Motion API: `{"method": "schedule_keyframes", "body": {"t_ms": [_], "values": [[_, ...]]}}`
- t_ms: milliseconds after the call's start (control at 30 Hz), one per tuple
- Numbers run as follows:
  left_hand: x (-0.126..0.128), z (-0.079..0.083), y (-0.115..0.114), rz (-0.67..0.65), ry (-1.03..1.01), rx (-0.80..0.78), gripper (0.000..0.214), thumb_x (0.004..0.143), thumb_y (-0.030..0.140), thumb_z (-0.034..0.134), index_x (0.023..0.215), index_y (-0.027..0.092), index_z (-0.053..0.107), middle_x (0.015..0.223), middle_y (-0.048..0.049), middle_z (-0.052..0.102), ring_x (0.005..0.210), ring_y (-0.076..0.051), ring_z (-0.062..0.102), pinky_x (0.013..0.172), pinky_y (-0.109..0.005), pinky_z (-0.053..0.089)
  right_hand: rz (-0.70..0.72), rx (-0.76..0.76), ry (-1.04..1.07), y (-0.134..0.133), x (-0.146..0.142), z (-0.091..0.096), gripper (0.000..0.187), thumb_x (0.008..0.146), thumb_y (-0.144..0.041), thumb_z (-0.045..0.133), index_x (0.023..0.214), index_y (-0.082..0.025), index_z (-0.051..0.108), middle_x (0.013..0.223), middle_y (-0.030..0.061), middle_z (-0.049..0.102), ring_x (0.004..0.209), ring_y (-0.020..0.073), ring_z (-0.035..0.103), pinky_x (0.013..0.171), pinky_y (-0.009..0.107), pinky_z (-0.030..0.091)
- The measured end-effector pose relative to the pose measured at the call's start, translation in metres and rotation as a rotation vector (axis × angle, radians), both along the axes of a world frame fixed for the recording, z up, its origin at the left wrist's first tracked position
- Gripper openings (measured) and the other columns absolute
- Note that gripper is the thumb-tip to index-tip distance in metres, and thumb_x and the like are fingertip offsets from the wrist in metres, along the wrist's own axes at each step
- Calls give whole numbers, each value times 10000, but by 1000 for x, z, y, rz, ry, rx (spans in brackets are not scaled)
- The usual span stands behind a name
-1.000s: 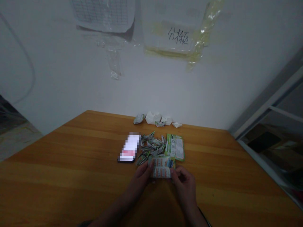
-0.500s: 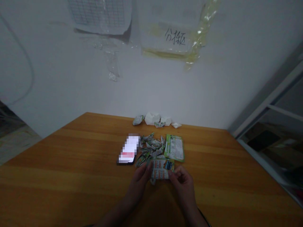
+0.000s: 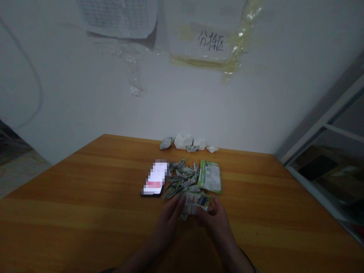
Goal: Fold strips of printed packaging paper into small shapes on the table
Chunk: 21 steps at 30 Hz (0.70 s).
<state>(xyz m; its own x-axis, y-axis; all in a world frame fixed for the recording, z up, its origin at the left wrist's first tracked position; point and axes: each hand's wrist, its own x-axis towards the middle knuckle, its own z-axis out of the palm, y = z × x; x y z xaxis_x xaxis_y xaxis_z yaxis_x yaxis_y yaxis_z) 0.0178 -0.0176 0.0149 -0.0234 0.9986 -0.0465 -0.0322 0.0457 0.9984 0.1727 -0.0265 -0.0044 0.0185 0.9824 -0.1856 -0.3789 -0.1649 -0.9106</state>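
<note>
A small printed paper slip with orange and blue markings (image 3: 194, 204) sits low over the near middle of the wooden table (image 3: 85, 189), pinched at its left edge by the left hand (image 3: 170, 214) and at its right edge by the right hand (image 3: 214, 219), both clamped on it close together. Just behind it lie a heap of folded printed paper pieces (image 3: 183, 177), a green-bordered printed card (image 3: 210, 177) and a dark phone (image 3: 156, 182), with white crumpled papers (image 3: 189, 142) at the wall.
</note>
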Motion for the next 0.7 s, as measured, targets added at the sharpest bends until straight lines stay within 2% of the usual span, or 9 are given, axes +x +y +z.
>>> {"method": "schedule_keyframes", "body": {"t_ms": [133, 333, 433, 500, 567, 633, 700], "values": [[2, -4, -3, 88, 26, -24, 412, 719, 533, 673, 955, 200, 728, 1070, -68, 734, 1056, -289, 638, 965, -396, 485, 92, 28, -54, -1, 0, 0, 374, 628, -404, 850, 841, -146, 683, 762, 54, 747, 650, 179, 687, 588, 246, 531], [1, -1, 3, -1, -51, -26, 438, 791, 558, 590, 961, 170, 699, 990, -89, 747, 946, -285, 675, 831, -387, 545, 173, 121, -3, -1, 3, 2, 387, 710, -472, 767, 926, -165, 676, 854, 75, 760, 692, 215, 718, 634, 304, 563], [2, -5, 8, -43, -48, -20, 390, 796, 524, 602, 936, 169, 680, 952, -84, 749, 915, -274, 685, 799, -375, 556, 79, 128, -118, -2, 1, -2, 405, 736, -495, 722, 963, -177, 617, 819, 73, 750, 613, 212, 704, 555, 297, 558], [3, -8, 10, -73, -2, 7, 349, 716, 446, 715, 932, 176, 663, 932, -68, 750, 886, -265, 691, 788, -362, 560, -46, 138, -260, -3, -1, -6, 378, 768, -476, 682, 989, -188, 574, 762, 57, 734, 568, 207, 687, 503, 282, 540], [4, -11, 11, -68, 58, 37, 422, 604, 346, 816, 955, 186, 646, 938, -58, 748, 872, -262, 691, 775, -351, 563, -140, 154, -404, -5, -4, -10, 345, 794, -434, 650, 1017, -191, 550, 696, 37, 710, 534, 201, 666, 477, 270, 524], [4, -11, 11, -34, 98, 60, 469, 566, 285, 841, 976, 188, 636, 953, -62, 743, 871, -263, 688, 772, -348, 561, -181, 170, -489, -8, -8, -13, 338, 800, -397, 638, 1048, -186, 546, 644, 20, 685, 507, 194, 646, 467, 266, 516], [3, -10, 11, -24, 99, 71, 417, 595, 271, 824, 960, 182, 643, 945, -69, 741, 872, -262, 685, 781, -347, 555, -194, 173, -483, -8, -10, -13, 348, 794, -378, 643, 1067, -188, 543, 603, 2, 664, 470, 188, 626, 459, 271, 519]]}}
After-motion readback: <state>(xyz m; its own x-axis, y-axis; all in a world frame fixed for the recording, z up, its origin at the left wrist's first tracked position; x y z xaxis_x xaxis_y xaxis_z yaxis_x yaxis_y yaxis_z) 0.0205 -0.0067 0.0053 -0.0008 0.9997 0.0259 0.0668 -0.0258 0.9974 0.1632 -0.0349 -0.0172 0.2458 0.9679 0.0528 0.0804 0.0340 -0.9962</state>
